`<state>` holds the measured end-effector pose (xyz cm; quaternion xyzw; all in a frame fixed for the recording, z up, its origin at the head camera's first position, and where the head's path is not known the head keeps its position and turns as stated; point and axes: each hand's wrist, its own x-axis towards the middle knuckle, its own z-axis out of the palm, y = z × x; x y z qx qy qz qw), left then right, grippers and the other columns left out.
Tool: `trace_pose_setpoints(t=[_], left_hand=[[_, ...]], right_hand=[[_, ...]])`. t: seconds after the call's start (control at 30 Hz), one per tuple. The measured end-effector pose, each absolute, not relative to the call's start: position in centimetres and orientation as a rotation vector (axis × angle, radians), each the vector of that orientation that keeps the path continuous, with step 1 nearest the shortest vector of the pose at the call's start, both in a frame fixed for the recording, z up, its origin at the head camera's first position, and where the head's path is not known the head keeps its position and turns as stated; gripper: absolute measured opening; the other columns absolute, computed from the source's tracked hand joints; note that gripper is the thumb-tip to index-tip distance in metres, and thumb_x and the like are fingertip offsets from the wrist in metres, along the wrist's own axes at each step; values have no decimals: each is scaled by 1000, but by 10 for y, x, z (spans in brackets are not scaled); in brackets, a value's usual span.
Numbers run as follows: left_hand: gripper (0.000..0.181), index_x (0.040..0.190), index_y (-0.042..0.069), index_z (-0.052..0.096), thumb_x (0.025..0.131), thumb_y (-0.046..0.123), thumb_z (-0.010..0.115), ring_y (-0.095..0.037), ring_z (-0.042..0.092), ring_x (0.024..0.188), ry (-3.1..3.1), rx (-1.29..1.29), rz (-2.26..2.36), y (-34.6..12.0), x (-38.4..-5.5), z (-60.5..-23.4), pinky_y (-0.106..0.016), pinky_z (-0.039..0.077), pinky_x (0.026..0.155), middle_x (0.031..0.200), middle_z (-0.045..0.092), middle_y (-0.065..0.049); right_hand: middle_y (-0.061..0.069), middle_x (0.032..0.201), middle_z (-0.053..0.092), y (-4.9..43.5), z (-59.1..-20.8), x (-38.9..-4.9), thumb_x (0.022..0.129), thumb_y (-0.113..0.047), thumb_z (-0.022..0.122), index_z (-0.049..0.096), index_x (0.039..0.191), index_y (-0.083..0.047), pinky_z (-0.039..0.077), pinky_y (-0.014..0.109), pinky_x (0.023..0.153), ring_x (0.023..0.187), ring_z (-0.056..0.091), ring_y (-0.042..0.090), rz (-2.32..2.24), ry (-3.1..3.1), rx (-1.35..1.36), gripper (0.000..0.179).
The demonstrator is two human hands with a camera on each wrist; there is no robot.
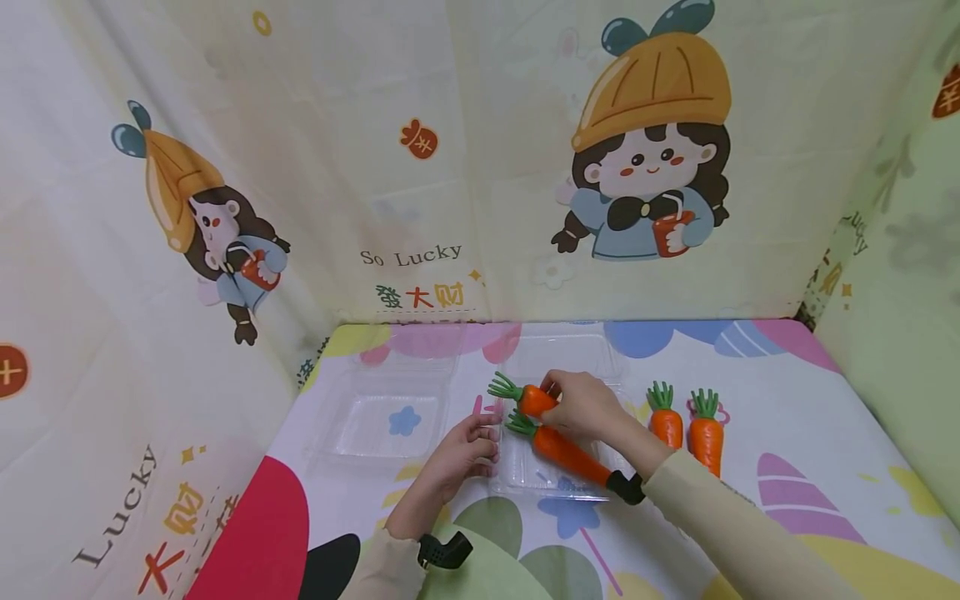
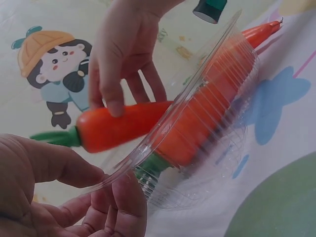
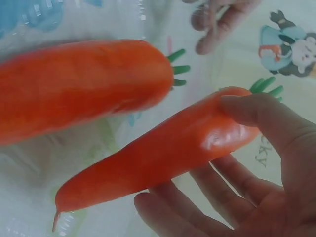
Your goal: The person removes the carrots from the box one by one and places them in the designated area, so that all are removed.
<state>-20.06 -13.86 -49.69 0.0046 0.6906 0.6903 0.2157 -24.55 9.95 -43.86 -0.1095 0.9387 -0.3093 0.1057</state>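
My right hand [image 1: 588,406] holds a toy carrot [image 3: 163,143] with green leaves, thumb on one side and fingers on the other, over a clear plastic box [image 1: 517,479]. Another carrot [image 1: 570,457] lies slantwise in that box, its leaves toward the left rim. At the box's left edge, my left hand [image 1: 465,450] pinches the rim between thumb and fingers, as the left wrist view shows. The held carrot [image 2: 118,126] hangs beside the raised-looking rim in that view, its tip hidden behind the plastic.
Two more carrots [image 1: 665,421] [image 1: 706,435] lie side by side right of the box. A second clear box [image 1: 337,425] stands open on the left. The box's lid [image 1: 558,354] lies folded back behind it. Printed cloth walls [image 1: 495,208] enclose the table.
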Motion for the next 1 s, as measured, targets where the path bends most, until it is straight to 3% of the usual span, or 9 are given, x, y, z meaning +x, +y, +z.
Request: trace_pose_setpoints(t=[0.17,0.37,0.63,1.0], left_hand=[[55,144,-4,44,91,0,58,-14,58,79,1907,0,1916,-139,-200,-498,-23,57,64,105,55,-6],[54,143,-4,44,91,-1,58,-14,58,79,1914,1,1915,-138,-200,-497,-22,56,63,105,55,-6],[52,143,-4,44,92,0,58,-13,58,79,1903,-13,1925,-137,-199,-496,-23,55,62,104,55,-7],[55,145,-5,43,91,-1,57,-14,57,78,1905,2,1931,-138,-198,-498,-23,55,62,104,56,-7]], right_hand=[[8,110,72,106,-430,-252,82,-26,81,69,114,-12,57,41,81,92,63,24,-1017,2734,-334,38],[14,116,68,115,-426,-260,86,-32,79,65,122,-7,62,36,71,89,66,24,-1218,2596,-229,46],[22,119,63,125,-424,-261,93,-36,76,44,147,0,64,38,71,78,75,25,-1464,2266,-91,73],[20,113,64,139,-427,-253,98,-37,68,38,147,0,63,33,71,72,72,21,-1571,2142,-60,68]])
